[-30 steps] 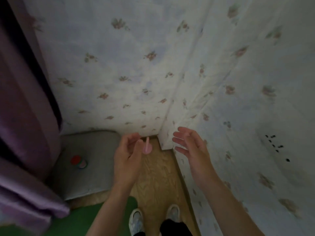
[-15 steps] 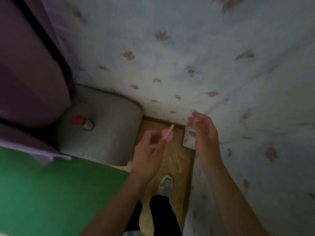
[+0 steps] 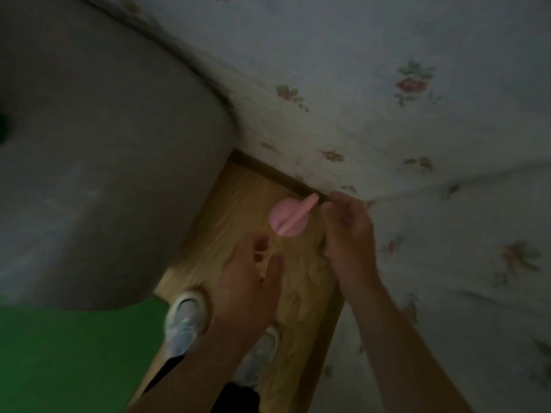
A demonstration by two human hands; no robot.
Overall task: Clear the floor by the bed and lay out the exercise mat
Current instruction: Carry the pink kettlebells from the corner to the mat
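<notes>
Right grip (image 3: pixel 348 234): grasping. Its fingertips (image 3: pixel 328 204) pinch the end of the stem of a pink disc (image 3: pixel 287 217), held above the wooden floor (image 3: pixel 238 204) near the dark skirting strip (image 3: pixel 268 169).

Left grip (image 3: pixel 250 275): released. Fingers loosely spread, just below the pink disc and apart from it, holding nothing.

Green mat (image 3: pixel 74 353): flat at lower left, its upper edge meeting the grey cushion (image 3: pixel 104 174). My white shoe (image 3: pixel 185 317) stands at its right edge. The frame is blurred; I cannot tell whether the shoe overlaps the mat.

Floral-patterned covering (image 3: pixel 417 129): spans the upper and right side of the view, bordering the floor strip.
</notes>
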